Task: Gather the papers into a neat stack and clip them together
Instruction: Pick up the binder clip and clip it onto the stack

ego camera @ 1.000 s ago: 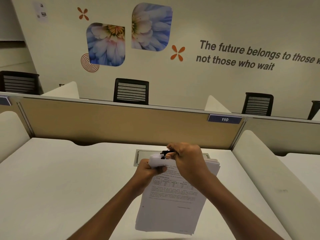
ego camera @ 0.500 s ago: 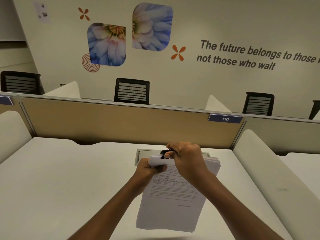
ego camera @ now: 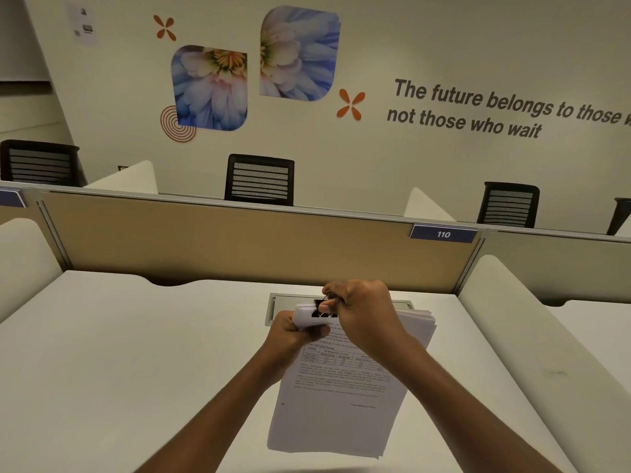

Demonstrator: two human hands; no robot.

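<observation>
A thick stack of printed white papers [ego camera: 336, 411] is held up above the white desk [ego camera: 119, 353], its top edge pointing away from me. My left hand [ego camera: 290, 336] grips the stack's top left corner, thumb on the top sheet. My right hand [ego camera: 362, 312] pinches the wire handles of a black binder clip [ego camera: 324, 309], whose jaws sit over the stack's top edge beside my left hand. The right hand hides most of the clip.
A metal cable hatch [ego camera: 276, 305] is set in the desk just behind the hands. A tan partition [ego camera: 222, 247] with a "110" label [ego camera: 443, 233] closes the far side, white dividers [ego camera: 532, 336] flank the desk, and black chairs [ego camera: 258, 180] stand beyond.
The hands and stack have stayed almost in place. The black clip now sits lower on the top edge, with its black body showing against the paper.
</observation>
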